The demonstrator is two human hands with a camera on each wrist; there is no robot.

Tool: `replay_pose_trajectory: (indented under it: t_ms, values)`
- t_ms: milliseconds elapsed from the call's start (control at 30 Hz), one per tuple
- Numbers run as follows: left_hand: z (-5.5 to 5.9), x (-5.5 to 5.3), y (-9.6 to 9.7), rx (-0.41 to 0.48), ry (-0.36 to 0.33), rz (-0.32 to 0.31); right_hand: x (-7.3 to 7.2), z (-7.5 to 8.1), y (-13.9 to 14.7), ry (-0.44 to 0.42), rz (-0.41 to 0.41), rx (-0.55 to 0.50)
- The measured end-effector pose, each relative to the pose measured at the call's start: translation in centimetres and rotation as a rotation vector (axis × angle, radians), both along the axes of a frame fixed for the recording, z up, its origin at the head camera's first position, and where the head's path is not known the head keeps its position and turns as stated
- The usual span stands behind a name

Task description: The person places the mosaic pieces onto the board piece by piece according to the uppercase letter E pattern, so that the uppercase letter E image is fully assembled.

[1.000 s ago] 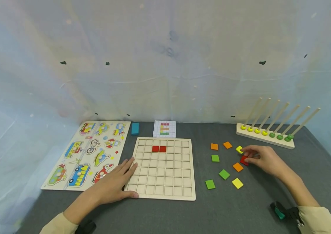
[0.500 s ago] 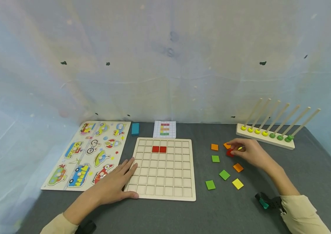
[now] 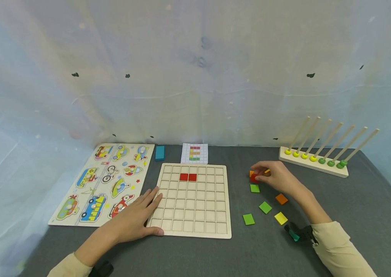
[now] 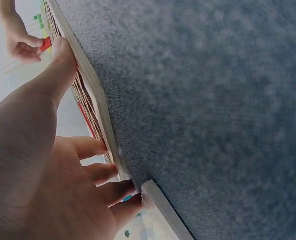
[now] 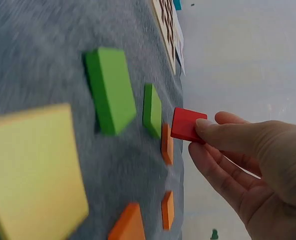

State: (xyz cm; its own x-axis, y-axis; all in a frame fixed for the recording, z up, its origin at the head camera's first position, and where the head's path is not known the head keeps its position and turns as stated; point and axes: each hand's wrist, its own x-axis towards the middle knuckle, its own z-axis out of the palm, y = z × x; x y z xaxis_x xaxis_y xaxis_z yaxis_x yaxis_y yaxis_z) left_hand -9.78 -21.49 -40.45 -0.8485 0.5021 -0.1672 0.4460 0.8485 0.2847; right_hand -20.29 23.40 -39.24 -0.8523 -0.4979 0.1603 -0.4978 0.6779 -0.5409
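Note:
My right hand pinches a red square tile between thumb and fingers, held up off the table. In the head view it overlaps an orange tile. My left hand lies along the left edge of a wooden grid board, thumb on its near corner and fingers on its left side. Two red tiles sit side by side in the board's second row. On the table right of the board lie green tiles, a yellow tile and an orange tile.
A picture puzzle board with vehicles lies to the left. Behind the grid board are a blue block and a printed pattern card. At the back right stands a peg rack with yellow and green beads. A cloth backdrop rises behind the table.
My right hand has carried the red tile left, from beside the yellow and orange tiles towards the grid board. The left hand stays on the board.

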Motion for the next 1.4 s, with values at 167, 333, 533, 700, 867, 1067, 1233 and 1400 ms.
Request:
replay_pose_trajectory:
  t_ms: [167,333,533,700,867,1067,1233,1400]
  values:
    - [-0.1,0.0,-0.1,0.017,-0.012,-0.003,-0.2,-0.5,-1.3,0.008,0.025,-0.024]
    - [-0.1,-0.1,-0.2,0.017,-0.003,-0.004,-0.6,-0.3,-3.1,0.007,0.061,-0.048]
    - [-0.1,-0.1,-0.2,0.010,0.003,0.001,-1.0,0.1,-5.7,-0.006,0.112,-0.060]
    - [-0.1,-0.1,-0.1,0.018,0.009,-0.004,-1.3,0.2,-7.6,-0.008,0.121,-0.068]
    - [0.0,0.0,-0.1,0.016,0.007,-0.002,-1.6,0.4,-9.6,-0.022,0.158,-0.096]
    - [0.2,0.2,-0.1,0.011,0.002,0.004,-2.1,0.3,-12.2,-0.048,0.219,-0.142]
    - [0.2,0.1,0.0,0.010,0.000,0.005,-2.6,0.1,-14.2,-0.082,0.248,-0.146]
    - [0.1,0.1,0.0,0.008,0.001,0.003,-2.9,-0.2,-15.3,-0.109,0.228,-0.124]
